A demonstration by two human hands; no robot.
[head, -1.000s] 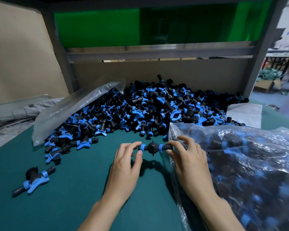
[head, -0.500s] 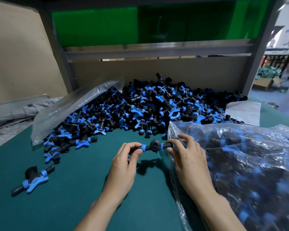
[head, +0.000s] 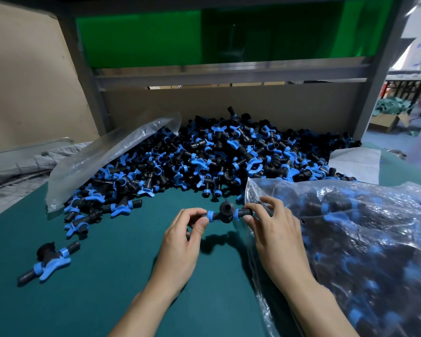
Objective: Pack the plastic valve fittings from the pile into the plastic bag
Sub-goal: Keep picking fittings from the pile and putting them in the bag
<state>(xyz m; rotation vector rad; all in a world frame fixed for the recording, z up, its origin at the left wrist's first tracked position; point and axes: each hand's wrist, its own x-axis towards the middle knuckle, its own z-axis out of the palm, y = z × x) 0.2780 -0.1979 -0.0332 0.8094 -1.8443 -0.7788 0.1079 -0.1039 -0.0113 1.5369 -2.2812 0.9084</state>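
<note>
Status: mid-job, a lot left. The plastic bag [head: 350, 239] at 3 o'clock from the hands lies on its side and already bulges with black-and-blue fittings, so a good share looks packed. The pile [head: 216, 161] at 12 o'clock is still big, spread across the back of the green mat [head: 95, 300], too many pieces to count. One valve fitting [head: 226, 211] is in hand, held level just above the mat, right next to the bag's near-left edge. Left hand [head: 180, 242] pinches its left barbed end between thumb and fingertips; right hand [head: 275, 237] pinches the right end the same way, other fingers loosely curled. Can't tell whether the bag mouth is open at that spot, film is too crumpled. A stray fitting [head: 49, 260] sits alone at 8 o'clock, well apart from the pile, and needs collecting too. A second clear bag [head: 107, 161] drapes over the pile's left flank at 10 o'clock and looks empty. My read: this piece goes in next, then many more rounds.
</note>
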